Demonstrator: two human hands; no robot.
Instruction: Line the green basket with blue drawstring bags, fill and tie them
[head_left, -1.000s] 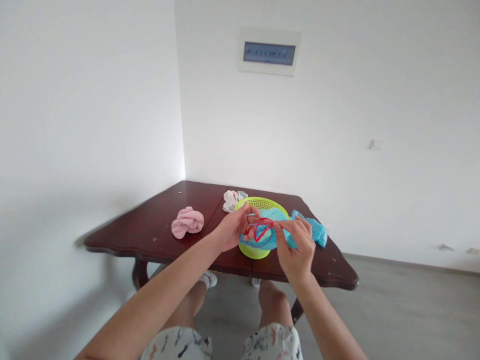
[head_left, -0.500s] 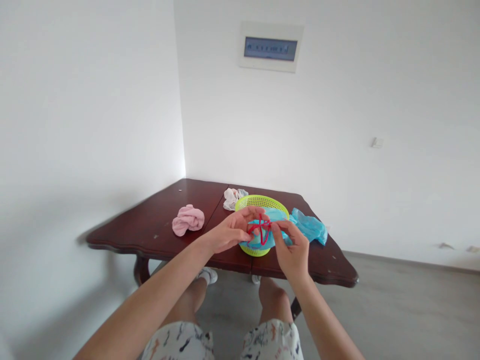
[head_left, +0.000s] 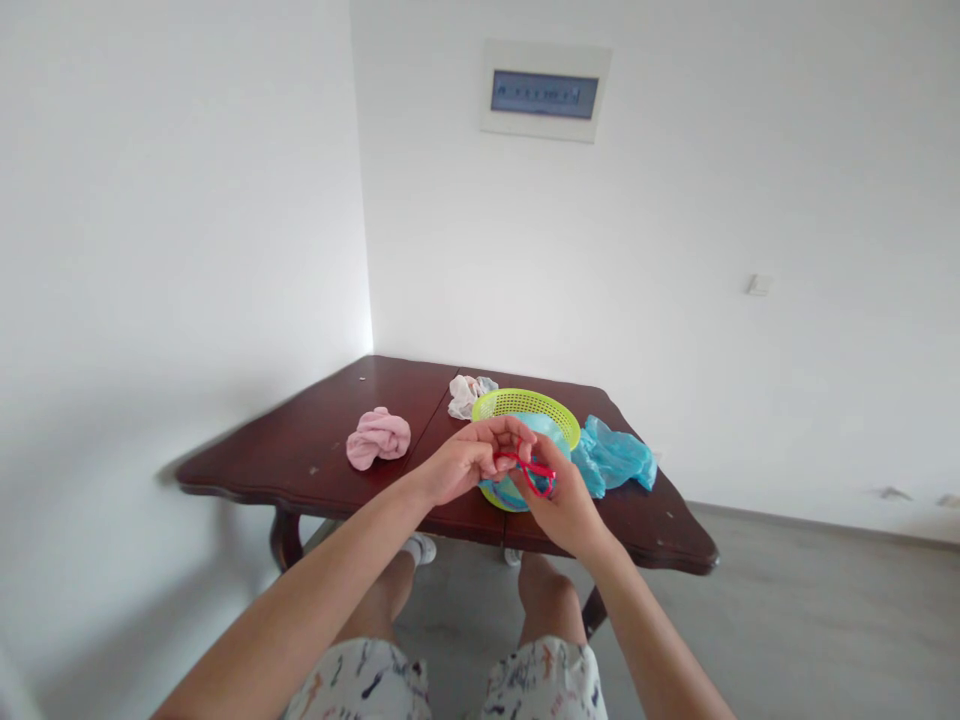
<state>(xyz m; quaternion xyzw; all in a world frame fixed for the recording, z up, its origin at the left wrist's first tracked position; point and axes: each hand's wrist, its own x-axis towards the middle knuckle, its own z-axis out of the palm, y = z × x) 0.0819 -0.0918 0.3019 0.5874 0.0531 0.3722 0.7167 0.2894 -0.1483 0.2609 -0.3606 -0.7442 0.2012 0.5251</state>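
A thin red cord (head_left: 541, 478), looped on itself, hangs between my two hands above a yellow-green plastic basket (head_left: 491, 403). My left hand (head_left: 474, 460) has its fingers curled around one part of the cord. From the other side my right hand (head_left: 559, 500) pinches it, with the fingertips of both hands close together. Behind the hands, light-blue plastic (head_left: 551, 432) lies in the basket, its shape mostly covered. A crumpled blue plastic bag (head_left: 616, 455) spreads over the table just right of the basket.
The dark red-brown wooden table (head_left: 300, 440) stands in a wall corner. On it lie a bunched pink cloth (head_left: 379, 438) at left and a crumpled whitish plastic bag (head_left: 463, 398) behind the basket. My knees are under the front edge.
My right hand has turned inward and moved left, closer to my left hand. The red cord's loops have shifted and now hang lower and to the right.
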